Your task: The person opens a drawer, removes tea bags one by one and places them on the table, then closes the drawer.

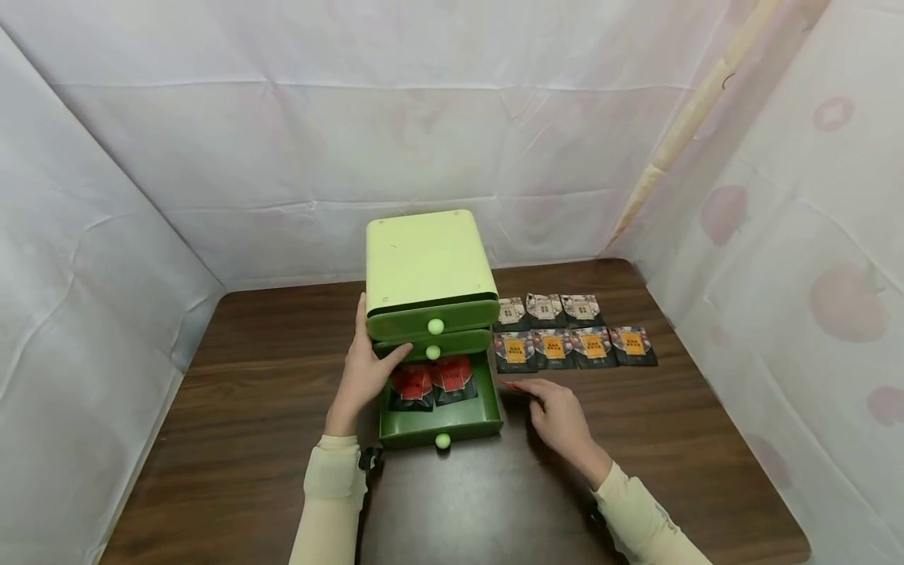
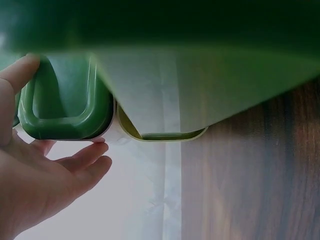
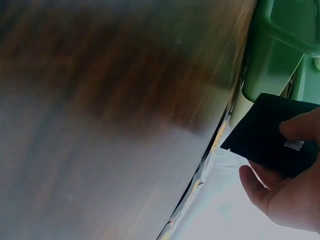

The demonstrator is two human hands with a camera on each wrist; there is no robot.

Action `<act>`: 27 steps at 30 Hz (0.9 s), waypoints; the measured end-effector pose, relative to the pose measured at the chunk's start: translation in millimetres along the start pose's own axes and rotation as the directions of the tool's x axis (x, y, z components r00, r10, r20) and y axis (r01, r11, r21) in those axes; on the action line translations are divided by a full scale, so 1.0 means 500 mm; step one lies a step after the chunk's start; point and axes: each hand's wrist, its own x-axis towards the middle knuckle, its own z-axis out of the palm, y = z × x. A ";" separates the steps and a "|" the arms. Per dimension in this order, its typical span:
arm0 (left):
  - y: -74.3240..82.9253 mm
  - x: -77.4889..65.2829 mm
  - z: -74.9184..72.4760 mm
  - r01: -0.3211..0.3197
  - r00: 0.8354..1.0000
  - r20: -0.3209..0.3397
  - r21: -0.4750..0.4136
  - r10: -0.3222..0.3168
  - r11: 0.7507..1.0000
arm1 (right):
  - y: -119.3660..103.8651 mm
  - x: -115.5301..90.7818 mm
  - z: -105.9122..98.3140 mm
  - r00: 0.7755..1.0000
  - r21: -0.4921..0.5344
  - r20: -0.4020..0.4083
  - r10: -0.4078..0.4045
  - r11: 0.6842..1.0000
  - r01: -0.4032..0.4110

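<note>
A small green chest of drawers [image 1: 427, 255] has its bottom drawer [image 1: 443, 422] pulled out, with two red-and-black sachets [image 1: 452, 380] lying in it. My left hand [image 1: 363, 377] rests against the chest's left side, its thumb across the front of the middle drawer [image 1: 462, 343]. In the left wrist view, the fingers [image 2: 89, 172] lie spread along the side of a drawer front [image 2: 62, 97]. To the right of the open drawer, my right hand [image 1: 561, 420] pinches a sachet [image 3: 272, 132] between thumb and fingers, its dark back showing in the right wrist view.
Right of the chest, two rows of sachets lie on the brown wooden table [image 1: 247, 439]: a back row with pale labels [image 1: 544, 311] and a front row with orange labels [image 1: 592, 347]. White sheeting [image 1: 424, 141] hangs behind and at both sides.
</note>
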 end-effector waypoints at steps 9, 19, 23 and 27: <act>-0.001 -0.002 -0.004 -0.028 1.000 -0.002 -0.017 0.028 0.999 | 0.025 0.021 0.010 0.989 -0.072 0.150 -0.005 0.997 0.016; 0.012 -0.006 -0.007 -0.031 0.999 0.009 -0.027 0.032 0.999 | 0.037 0.021 0.012 0.961 -0.142 0.278 0.015 0.990 0.025; 0.047 -0.015 -0.013 -0.049 0.999 0.016 -0.052 0.050 0.997 | 0.044 0.016 0.008 0.924 -0.111 0.381 0.014 0.993 0.031; 0.072 -0.020 -0.018 -0.044 0.999 0.028 -0.059 0.046 0.997 | 0.054 0.015 0.002 0.900 -0.056 0.436 -0.002 0.998 0.030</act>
